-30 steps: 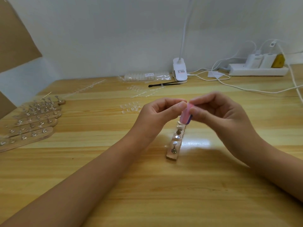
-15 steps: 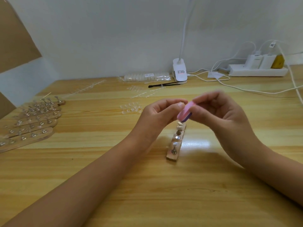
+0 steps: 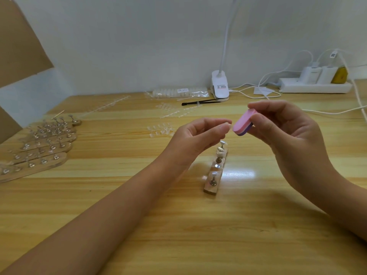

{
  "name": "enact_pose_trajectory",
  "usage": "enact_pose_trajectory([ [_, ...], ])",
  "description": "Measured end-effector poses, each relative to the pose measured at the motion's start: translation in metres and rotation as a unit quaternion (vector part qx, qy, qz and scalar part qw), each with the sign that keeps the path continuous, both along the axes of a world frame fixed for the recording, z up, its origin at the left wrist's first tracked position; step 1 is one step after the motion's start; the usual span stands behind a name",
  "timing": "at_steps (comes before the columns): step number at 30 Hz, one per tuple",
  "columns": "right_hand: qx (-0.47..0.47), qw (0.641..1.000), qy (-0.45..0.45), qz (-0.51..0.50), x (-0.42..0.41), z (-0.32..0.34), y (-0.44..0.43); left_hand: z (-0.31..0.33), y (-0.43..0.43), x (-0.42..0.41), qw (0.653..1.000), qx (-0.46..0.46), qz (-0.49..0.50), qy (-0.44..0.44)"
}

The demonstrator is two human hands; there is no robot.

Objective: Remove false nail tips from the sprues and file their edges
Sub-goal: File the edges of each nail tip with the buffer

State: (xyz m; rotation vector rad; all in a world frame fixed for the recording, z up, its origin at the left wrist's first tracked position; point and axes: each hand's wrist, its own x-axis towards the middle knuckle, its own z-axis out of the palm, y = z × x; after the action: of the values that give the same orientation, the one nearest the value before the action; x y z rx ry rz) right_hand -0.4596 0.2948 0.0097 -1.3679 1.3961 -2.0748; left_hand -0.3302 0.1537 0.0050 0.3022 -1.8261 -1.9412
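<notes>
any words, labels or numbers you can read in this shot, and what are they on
No text here is legible.
Sticker on the lamp clip: red and dark print, too blurred to read.
White label on the bag of nail tips: print too small to read.
Small white tag at the upper right: a square code pattern, no readable words.

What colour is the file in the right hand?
The file is pink on top, purple underneath; head view.
</notes>
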Motion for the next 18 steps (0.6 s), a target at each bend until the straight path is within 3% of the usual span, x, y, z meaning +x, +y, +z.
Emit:
enact_pose_trajectory([
  [5, 0.019, 0.999, 0.044, 0.01, 0.0071, -0.0064, -0.0036, -0.0007, 0.0006, -0.0014, 1.0, -0.005, 0.018, -0.017],
  [18, -0.009, 1.0, -0.011, -0.001, 0.0035, 0.0009, -0.0024, -0.0016, 0.0051, -0.0091, 0.995, 0.084, 0.045, 0.007],
])
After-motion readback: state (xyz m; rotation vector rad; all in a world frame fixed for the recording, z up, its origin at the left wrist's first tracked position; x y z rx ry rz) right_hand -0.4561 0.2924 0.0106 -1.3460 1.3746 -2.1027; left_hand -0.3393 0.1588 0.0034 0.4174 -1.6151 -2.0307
